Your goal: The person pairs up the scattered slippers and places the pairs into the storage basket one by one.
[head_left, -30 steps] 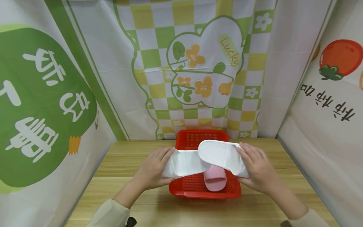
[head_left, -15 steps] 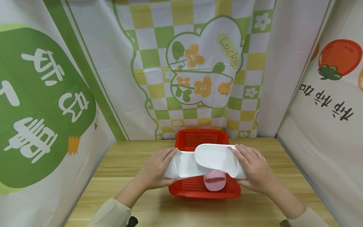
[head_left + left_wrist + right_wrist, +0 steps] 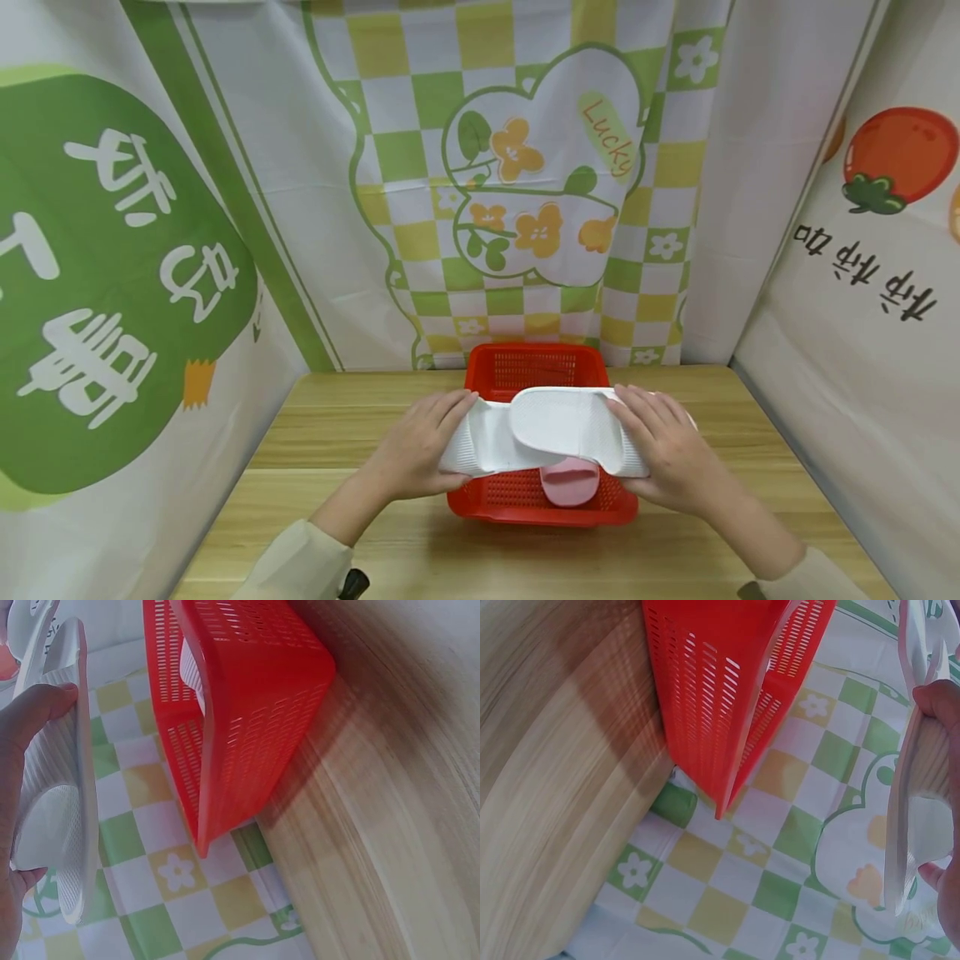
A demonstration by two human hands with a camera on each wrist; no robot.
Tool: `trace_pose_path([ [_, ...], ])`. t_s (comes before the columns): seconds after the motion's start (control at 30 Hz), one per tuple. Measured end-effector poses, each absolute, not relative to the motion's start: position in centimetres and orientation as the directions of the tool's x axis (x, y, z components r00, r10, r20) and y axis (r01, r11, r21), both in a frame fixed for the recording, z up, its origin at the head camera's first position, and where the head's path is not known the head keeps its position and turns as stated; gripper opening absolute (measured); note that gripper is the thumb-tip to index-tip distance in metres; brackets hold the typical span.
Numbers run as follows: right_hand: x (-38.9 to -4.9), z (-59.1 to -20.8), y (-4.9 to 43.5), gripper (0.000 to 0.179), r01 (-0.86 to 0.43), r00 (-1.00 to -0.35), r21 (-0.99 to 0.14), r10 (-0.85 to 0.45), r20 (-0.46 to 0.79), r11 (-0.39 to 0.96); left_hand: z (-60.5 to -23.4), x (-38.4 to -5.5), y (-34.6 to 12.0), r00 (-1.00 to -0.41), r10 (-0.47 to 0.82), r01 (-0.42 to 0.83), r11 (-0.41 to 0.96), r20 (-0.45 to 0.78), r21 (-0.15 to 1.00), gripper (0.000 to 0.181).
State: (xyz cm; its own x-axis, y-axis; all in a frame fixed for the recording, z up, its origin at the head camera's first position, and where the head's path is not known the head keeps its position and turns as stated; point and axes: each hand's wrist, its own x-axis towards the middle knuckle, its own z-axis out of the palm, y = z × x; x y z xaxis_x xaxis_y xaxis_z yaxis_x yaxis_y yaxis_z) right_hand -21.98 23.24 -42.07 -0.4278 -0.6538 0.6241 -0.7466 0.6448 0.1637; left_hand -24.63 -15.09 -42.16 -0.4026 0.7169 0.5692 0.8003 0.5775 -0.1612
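Note:
Two white slippers are held up over a red basket (image 3: 480, 510). My left hand (image 3: 422, 450) grips the left slipper (image 3: 501, 437) across its ribbed strap, thumb below and fingers over the top. The right slipper (image 3: 562, 421) is gripped the same way by my right hand (image 3: 670, 450), its toe-less sole end overlapping in front of the left one. In the left wrist view the thumb lies on the strap of the white slipper (image 3: 56, 765). The right wrist view shows fingers round the other slipper (image 3: 911, 802). A pink slipper (image 3: 570, 483) lies inside the basket.
The basket stands on a wooden table (image 3: 337, 433), near its back edge. Behind it hangs a checked green and yellow cloth (image 3: 420, 167). Printed cloth walls close in the left (image 3: 225, 417) and right (image 3: 840, 400) sides.
The right hand has lowered its slipper slightly and brought it leftward, so the two white slippers overlap more. The left hand has shifted a little to the right. The pink slipper stays put.

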Motion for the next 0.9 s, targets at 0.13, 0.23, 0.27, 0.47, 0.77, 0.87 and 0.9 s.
trace_pose_path([
  [0.13,-21.9,-42.0,23.0,0.095,-0.749,-0.42,0.175,-0.662,0.62,0.639,-42.0,-24.6,-14.8,-0.4,0.719,0.806,0.571,0.569,-0.156,0.1],
  [0.23,-21.9,-42.0,22.9,0.094,-0.748,-0.42,0.182,-0.668,0.615,0.638,-42.0,-24.6,-14.6,-0.396,0.72,0.808,0.568,0.57,-0.157,0.1],
  [0.27,-21.9,-42.0,22.9,0.094,-0.748,-0.419,0.185,-0.669,0.614,0.638,-42.0,-24.6,-14.6,-0.396,0.721,0.808,0.567,0.569,-0.157,0.101],
  [0.47,-21.9,-42.1,22.7,0.096,-0.75,-0.396,0.205,-0.675,0.623,0.629,-41.9,-24.7,-14.4,-0.392,0.726,0.813,0.561,0.565,-0.157,0.103],
  [0.77,-21.9,-42.1,22.5,0.098,-0.755,-0.393,0.209,-0.684,0.615,0.622,-41.7,-24.6,-14.0,-0.397,0.731,0.818,0.556,0.555,-0.147,0.1],
  [0.87,-21.8,-42.1,22.4,0.098,-0.754,-0.401,0.208,-0.687,0.606,0.623,-41.6,-24.6,-13.8,-0.395,0.733,0.823,0.55,0.555,-0.142,0.1],
  [0.9,-21.8,-42.1,22.3,0.098,-0.755,-0.402,0.207,-0.689,0.604,0.622,-41.6,-24.6,-13.7,-0.399,0.733,0.823,0.551,0.55,-0.138,0.099],
])
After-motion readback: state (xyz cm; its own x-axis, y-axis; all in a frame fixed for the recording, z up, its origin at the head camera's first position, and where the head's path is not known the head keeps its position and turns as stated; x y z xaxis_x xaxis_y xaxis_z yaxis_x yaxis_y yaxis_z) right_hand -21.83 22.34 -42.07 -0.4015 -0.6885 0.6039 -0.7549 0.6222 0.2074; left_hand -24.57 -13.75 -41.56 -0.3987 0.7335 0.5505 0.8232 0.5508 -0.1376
